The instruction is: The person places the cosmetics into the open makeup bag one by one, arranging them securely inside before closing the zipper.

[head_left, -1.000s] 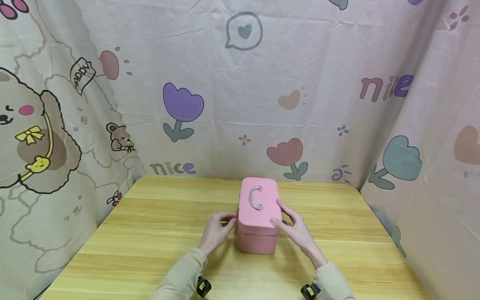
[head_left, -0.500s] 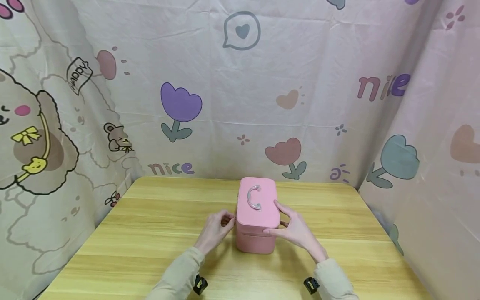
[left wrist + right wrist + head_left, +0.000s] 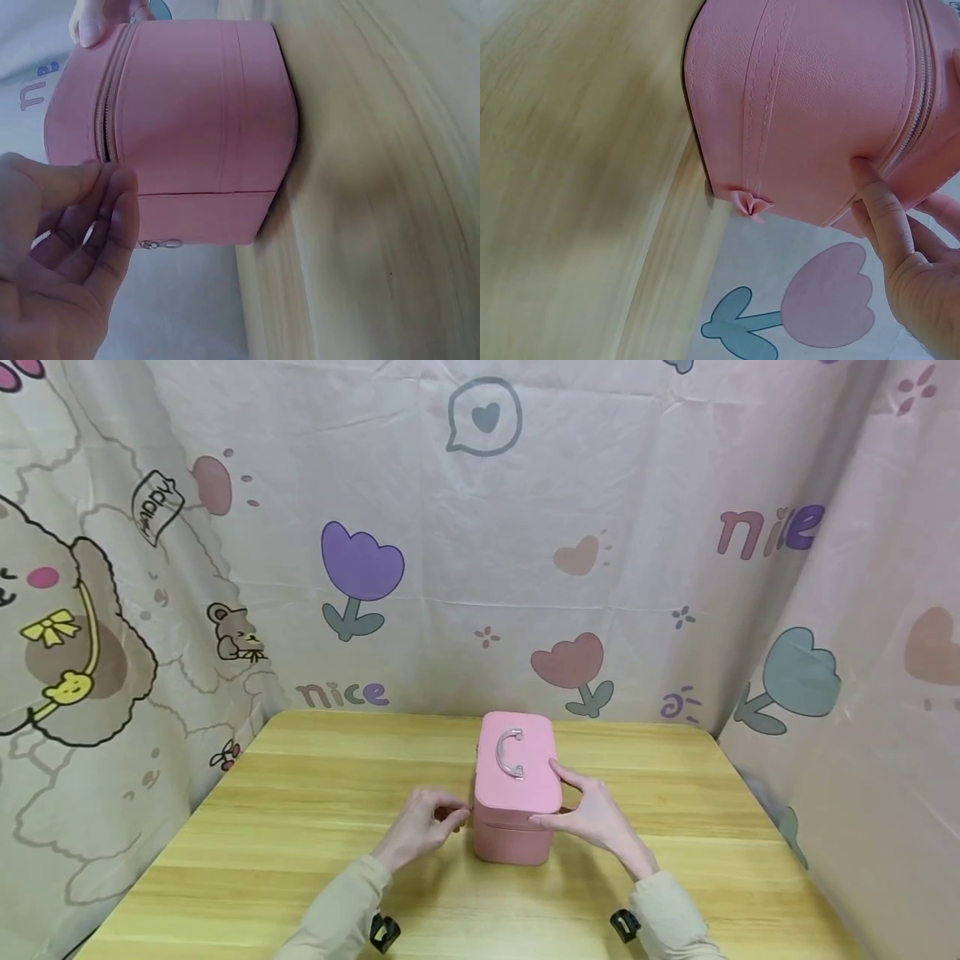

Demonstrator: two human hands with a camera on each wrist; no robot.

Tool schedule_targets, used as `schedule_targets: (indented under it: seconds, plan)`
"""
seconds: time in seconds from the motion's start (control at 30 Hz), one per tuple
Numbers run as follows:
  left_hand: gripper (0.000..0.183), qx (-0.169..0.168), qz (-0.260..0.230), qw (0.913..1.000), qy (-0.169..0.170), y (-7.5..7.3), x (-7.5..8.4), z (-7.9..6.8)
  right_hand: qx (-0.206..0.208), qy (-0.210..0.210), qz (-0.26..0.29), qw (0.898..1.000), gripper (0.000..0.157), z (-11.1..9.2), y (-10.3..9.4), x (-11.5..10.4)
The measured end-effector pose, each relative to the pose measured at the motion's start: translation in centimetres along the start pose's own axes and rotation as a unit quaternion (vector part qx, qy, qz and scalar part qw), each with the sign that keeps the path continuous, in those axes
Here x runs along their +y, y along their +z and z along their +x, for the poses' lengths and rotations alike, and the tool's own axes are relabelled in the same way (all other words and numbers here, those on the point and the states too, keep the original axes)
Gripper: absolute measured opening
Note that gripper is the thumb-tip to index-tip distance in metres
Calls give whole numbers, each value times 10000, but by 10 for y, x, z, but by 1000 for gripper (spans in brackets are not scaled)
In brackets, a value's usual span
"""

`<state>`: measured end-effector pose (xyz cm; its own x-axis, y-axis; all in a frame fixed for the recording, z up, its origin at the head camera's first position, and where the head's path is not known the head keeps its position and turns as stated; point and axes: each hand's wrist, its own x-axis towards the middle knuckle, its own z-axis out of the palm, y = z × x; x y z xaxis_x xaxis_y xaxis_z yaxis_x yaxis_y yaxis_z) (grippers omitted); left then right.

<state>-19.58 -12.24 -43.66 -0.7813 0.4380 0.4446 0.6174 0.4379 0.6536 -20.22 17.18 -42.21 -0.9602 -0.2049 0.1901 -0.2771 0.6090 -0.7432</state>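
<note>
A pink cosmetic case point(image 3: 517, 839) stands upright on the table, lid down, a curved silver handle point(image 3: 506, 756) on top. In the left wrist view, a zipper point(image 3: 109, 112) runs below the lid, with a dark slit near the fingertips. My left hand point(image 3: 422, 827) is at the case's left side, thumb and fingers pinched together at the zipper line; they hide the zipper pull they seem to hold. My right hand point(image 3: 596, 817) grips the right near corner, thumb across the front and a finger along the lid's right edge. A pink bow point(image 3: 751, 204) shows in the right wrist view.
The wooden table point(image 3: 337, 760) extends around the case on all sides. Behind it and at both sides hangs a printed curtain point(image 3: 465, 527). A small metal piece point(image 3: 159, 244) dangles from the case in the left wrist view.
My left hand has drawn back slightly toward me along the case's left side. My right thumb has slid from the lid top down to the front face. The case stays in place.
</note>
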Motion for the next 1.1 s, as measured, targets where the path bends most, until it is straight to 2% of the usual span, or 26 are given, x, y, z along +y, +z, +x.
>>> schedule_targets:
  seconds: [0.27,0.47,0.77,0.97,1.1]
  plan:
    - [11,-442,-287,9986,47,-2,3,-6,59,-27,-68,10000,100,0,0,-1]
    - [14,-738,-466,9960,-189,1,9,-10,19,70,12,10000,100,0,0,-1]
    - [18,-670,-568,9954,-380,12,20,-13,-12,97,71,9999,100,-1,-1,-3]
    - [17,-697,-850,9938,-185,27,25,-11,20,61,8,10000,99,-1,-1,-3]
    - [16,-716,-1012,9920,-218,37,29,-8,26,14,54,10000,98,-1,-1,-3]
